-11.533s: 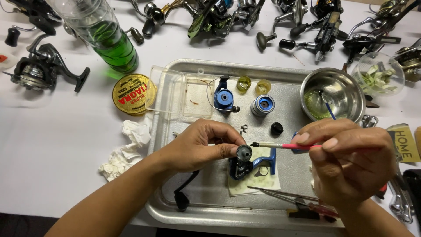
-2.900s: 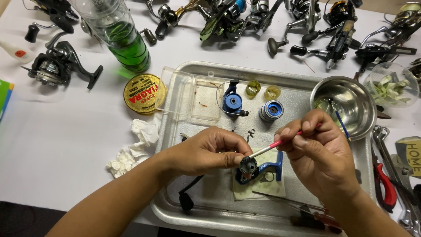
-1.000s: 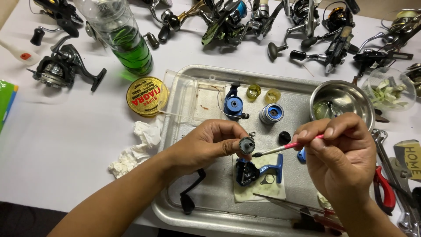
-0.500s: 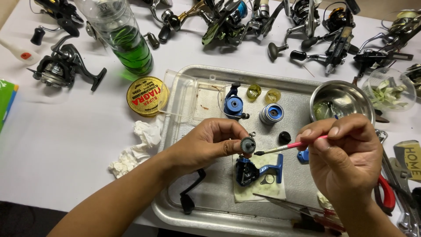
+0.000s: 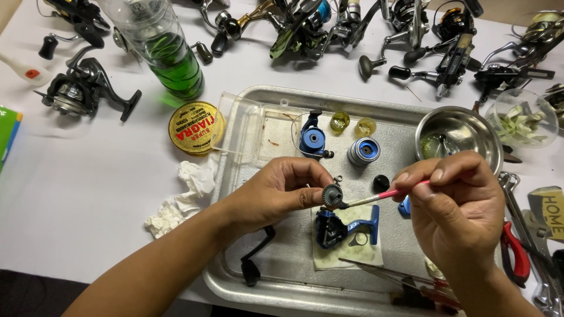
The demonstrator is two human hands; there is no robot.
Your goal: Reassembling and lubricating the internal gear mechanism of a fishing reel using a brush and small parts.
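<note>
head: brush (image 5: 388,194) touches gear (image 5: 332,194) (toothed)

Dark grey gear (image 5: 332,194) up top, pink-handled brush (image 5: 385,195) with a black tip against it, blue-and-black reel body (image 5: 341,226) on a pale stained paper (image 5: 346,249), silver tray (image 5: 282,282), two blue spools (image 5: 311,140), yellow round tin (image 5: 194,127), green liquid in the clear bottle (image 5: 170,56), white desk (image 5: 76,176)

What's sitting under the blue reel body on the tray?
The blue reel body rests on a stained paper square lying on the metal tray. A small metal clip lies beside it. Anything directly beneath the body is hidden.
</note>
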